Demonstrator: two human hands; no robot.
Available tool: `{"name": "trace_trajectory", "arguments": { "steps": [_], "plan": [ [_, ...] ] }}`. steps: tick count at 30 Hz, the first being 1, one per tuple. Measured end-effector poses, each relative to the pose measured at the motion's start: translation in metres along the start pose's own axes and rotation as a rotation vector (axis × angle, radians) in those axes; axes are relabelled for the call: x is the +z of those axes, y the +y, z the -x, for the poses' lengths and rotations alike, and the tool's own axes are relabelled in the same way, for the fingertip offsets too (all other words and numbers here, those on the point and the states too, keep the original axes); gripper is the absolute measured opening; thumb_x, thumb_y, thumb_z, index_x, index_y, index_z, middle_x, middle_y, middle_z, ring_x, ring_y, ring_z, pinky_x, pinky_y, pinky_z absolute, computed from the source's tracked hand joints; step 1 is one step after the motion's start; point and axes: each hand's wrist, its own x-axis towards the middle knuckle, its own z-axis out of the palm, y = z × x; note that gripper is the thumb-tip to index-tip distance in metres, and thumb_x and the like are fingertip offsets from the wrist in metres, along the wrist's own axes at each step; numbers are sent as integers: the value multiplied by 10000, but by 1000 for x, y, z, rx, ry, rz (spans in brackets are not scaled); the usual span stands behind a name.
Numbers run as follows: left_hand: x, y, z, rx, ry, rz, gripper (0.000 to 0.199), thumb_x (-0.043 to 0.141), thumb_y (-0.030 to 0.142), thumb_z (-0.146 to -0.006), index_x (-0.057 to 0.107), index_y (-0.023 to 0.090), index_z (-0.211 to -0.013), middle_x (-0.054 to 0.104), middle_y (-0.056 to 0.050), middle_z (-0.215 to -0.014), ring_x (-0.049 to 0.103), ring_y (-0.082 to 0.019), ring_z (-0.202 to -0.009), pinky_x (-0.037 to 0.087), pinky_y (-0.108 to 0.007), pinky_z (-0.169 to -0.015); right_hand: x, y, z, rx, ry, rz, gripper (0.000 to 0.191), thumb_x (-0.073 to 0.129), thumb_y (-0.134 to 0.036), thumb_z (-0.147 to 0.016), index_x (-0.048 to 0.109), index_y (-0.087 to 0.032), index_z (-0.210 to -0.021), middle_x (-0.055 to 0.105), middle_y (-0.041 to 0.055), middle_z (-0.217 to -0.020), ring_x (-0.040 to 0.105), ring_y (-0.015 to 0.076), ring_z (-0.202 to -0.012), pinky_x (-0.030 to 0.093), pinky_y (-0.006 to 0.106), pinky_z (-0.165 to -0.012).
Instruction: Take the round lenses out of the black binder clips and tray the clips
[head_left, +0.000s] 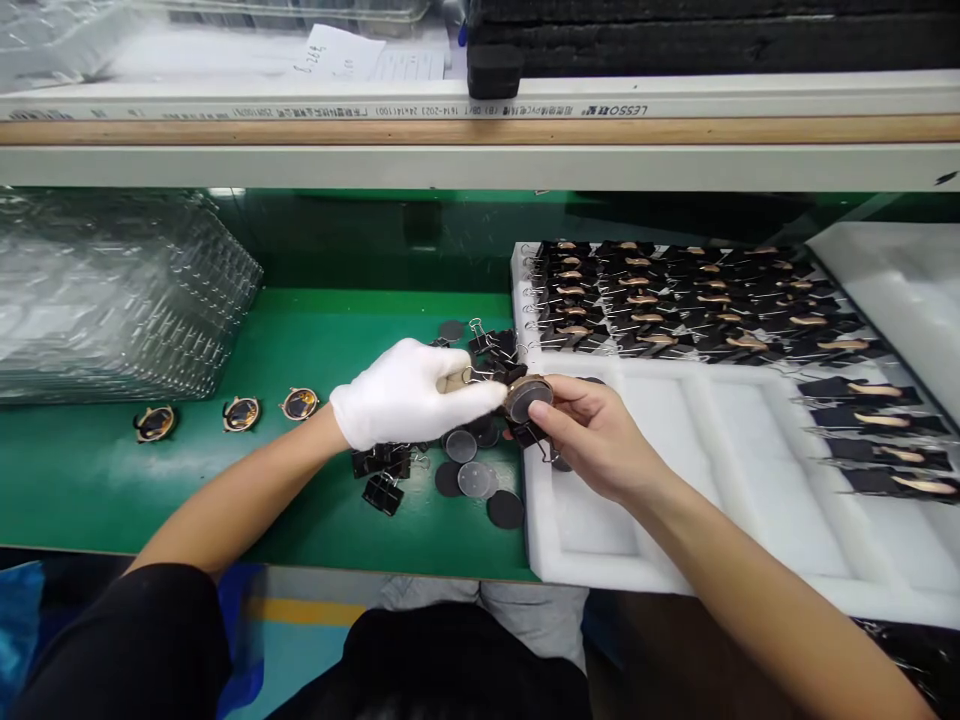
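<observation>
My left hand (420,393), in a white glove, and my bare right hand (600,430) meet over the foam tray's left edge. Between them is a round watch piece (529,400) with a dark disc on its face. My right thumb presses on the disc, with the fingers behind the piece. The gloved fingertips pinch the piece's left side, beside a black binder clip. Another black clip hangs at its lower edge. Below my hands lie loose dark discs (475,479) and black binder clips (383,493) on the green table (330,520).
Three watch pieces (241,413) lie at the left, before stacked clear plastic trays (112,300). A white foam tray (555,540) at the right holds rows of clipped pieces (637,283). A shelf edge (420,165) crosses above the table.
</observation>
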Motion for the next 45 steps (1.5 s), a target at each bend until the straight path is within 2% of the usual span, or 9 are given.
{"name": "trace_trajectory", "arguments": {
  "steps": [11, 16, 24, 31, 34, 37, 41, 43, 45],
  "plan": [
    [4, 2, 2, 59, 155, -5, 524, 584, 531, -826, 261, 221, -554, 215, 65, -499, 210, -86, -502, 197, -278, -486, -13, -14, 3, 16, -27, 181, 239, 741, -456, -948, 779, -239, -1042, 759, 51, -944, 712, 212, -883, 561, 314, -737],
    [-2, 5, 5, 1, -28, 198, 487, 547, 471, -890, 321, 205, -550, 316, 65, -501, 286, -64, -495, 241, -230, -459, -29, -36, 0, 0, 16, 482, 155, 820, -349, -859, 763, -205, -844, 726, 34, -796, 660, 169, -709, 538, 279, -637],
    [12, 11, 8, 81, -183, 280, 442, 512, 427, -920, 380, 194, -569, 354, 67, -511, 306, -56, -493, 254, -225, -469, -33, -36, -1, 157, -248, 459, 163, 843, -337, -794, 759, -209, -852, 719, 11, -765, 643, 152, -637, 513, 255, -531],
    [13, 10, 8, 96, -187, 196, 428, 543, 446, -918, 389, 200, -603, 358, 68, -504, 308, -68, -493, 260, -235, -484, -37, -35, 2, 120, -268, 501, 173, 811, -370, -837, 784, -210, -899, 745, 6, -783, 666, 157, -634, 527, 268, -536],
    [11, 10, 6, 64, -167, 215, 426, 467, 472, -986, 502, 193, -665, 481, 47, -534, 419, -81, -506, 330, -235, -527, -38, -29, 2, -80, -183, 665, 141, 806, -338, -866, 797, -216, -936, 785, 9, -835, 711, 174, -701, 548, 285, -599],
    [13, 10, 5, -211, -198, 454, 601, 269, 542, -1056, 618, 176, -732, 636, -18, -570, 578, -119, -512, 423, -251, -552, -37, -18, 1, -551, -25, 986, 90, 747, -237, -936, 790, -212, -1010, 813, 32, -912, 747, 195, -805, 538, 314, -680],
    [16, 13, 4, -257, -272, 575, 534, 447, 613, -1015, 592, 183, -734, 645, -12, -536, 588, -125, -489, 430, -245, -532, -34, -9, 0, -1053, 122, 1343, 141, 716, -179, -968, 761, -215, -1097, 831, 59, -988, 772, 225, -855, 475, 353, -667],
    [15, 15, 6, -179, -218, 530, 486, 503, 583, -1003, 559, 192, -720, 652, 4, -580, 613, -122, -540, 468, -242, -584, -34, -13, 4, -1032, 151, 1363, 288, 753, -262, -961, 714, -234, -1246, 816, 83, -1130, 776, 250, -957, 499, 372, -726],
    [13, 16, 8, -152, -147, 471, 431, 520, 554, -996, 587, 193, -771, 668, 9, -646, 653, -136, -603, 493, -249, -618, -36, -20, 10, -827, 117, 1255, 621, 828, -412, -895, 592, -247, -1446, 738, 124, -1338, 737, 297, -1135, 544, 412, -859]
  ]
}}
